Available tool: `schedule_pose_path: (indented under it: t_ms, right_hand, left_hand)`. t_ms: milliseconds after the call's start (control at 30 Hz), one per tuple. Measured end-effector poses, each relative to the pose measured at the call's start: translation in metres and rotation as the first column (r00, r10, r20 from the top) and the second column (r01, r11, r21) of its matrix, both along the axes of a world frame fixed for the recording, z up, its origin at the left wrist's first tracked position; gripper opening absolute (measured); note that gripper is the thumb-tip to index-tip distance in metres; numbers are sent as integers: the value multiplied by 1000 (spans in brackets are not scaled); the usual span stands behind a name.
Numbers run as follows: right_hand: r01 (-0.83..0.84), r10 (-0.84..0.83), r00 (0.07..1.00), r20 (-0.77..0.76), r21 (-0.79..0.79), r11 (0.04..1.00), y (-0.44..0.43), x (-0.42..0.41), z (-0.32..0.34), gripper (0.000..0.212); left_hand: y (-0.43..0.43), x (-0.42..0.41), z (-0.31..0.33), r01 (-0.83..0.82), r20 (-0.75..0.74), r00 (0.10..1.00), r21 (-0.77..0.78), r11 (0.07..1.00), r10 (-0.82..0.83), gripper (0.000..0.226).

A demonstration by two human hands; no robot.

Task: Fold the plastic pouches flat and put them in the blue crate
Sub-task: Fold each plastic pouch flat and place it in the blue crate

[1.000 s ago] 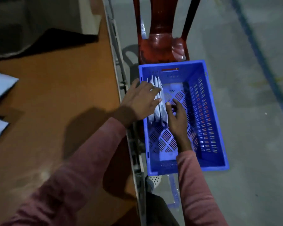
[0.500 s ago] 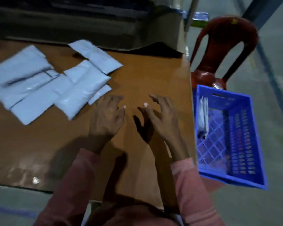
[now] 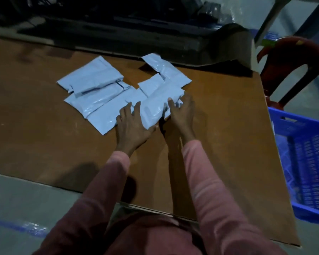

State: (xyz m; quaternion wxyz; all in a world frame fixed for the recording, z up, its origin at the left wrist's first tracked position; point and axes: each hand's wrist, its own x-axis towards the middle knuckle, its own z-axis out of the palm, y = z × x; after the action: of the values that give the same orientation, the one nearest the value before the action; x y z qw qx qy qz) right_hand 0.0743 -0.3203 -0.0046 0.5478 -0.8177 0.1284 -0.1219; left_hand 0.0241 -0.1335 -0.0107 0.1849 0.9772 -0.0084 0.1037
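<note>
Several pale blue plastic pouches [image 3: 99, 89] lie overlapping on the brown table [image 3: 228, 135], left of centre. The nearest pouch [image 3: 158, 105] lies between my hands. My left hand [image 3: 132, 126] rests flat with spread fingers on its left edge and on the pouch beneath. My right hand [image 3: 182, 113] touches its right edge, fingers straight. The blue crate [image 3: 309, 162] stands on the floor past the table's right edge; what it holds is out of sight.
A red plastic chair [image 3: 291, 70] stands behind the crate at the right. Dark cardboard and dark clutter [image 3: 136, 34] line the table's far edge. The table's near edge runs close to my body, with grey floor at the left.
My hands left the crate, came over the table and reached forward onto the nearest pouch. The view swung left from the crate to the pouch pile.
</note>
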Motion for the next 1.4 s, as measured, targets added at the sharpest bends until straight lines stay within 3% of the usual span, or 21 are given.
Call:
schedule_pose_path:
  t_ms: [133,200,333,533,700,800,867,933,1000,1067,1133,1233,1400]
  right_hand:
    - [130,-84,987,-136,381,915,-2,36,2,81]
    - [139,-37,976,-213,486,863,-5,33,9,74]
    - [107,-29,986,-161,501,859,-24,-1,21,29]
    - [279,-232,960,-155,500,820,-74,-117,20,28]
    - [474,-432,879,-202,272,838,-92,-178,-9,28]
    - [473,-522,823,-226,-236,849,-87,-189,-14,57]
    - [413,-527,845,-92,-513,752,-81,-193,-11,69]
    - [352,-394,918,53,-570,743,-75,-190,-2,59]
    - [225,-234,970,68,-619,752,-72,-180,4,50]
    - [12,-62,997,-46,-702,712,-71,-171,4,49]
    - [-216,81,971,-223,-692,689,-73,-167,1,52]
    - [-499,189,844,-502,-607,619,-82,-164,1,66]
    - [-701,295,632,-716,-366,613,-91,-152,10,116]
  left_hand:
    - [8,23,-5,77,-87,993,36,996,-74,110]
    - [10,29,-6,119,-96,988,18,993,-117,102]
    - [9,30,2,253,-44,967,-6,967,-253,94]
    - [-16,13,18,593,32,805,-14,805,-593,98]
    - [-51,-20,-3,728,-51,686,20,686,-726,93]
    - [-54,-25,-8,707,-73,707,49,705,-704,92]
    - [-54,-29,-2,670,-34,742,61,740,-669,89]
    - [-55,-42,7,623,24,781,44,781,-625,81]
    - [-60,-59,11,595,23,804,-3,804,-595,75]
    - [-70,-76,6,600,-33,799,-24,800,-600,77]
    - [-79,-85,-8,606,-132,792,49,794,-597,85]
    - [-85,-87,-21,601,-264,788,131,789,-556,98]
    - [-96,-75,0,574,-627,620,-48,817,-472,125]
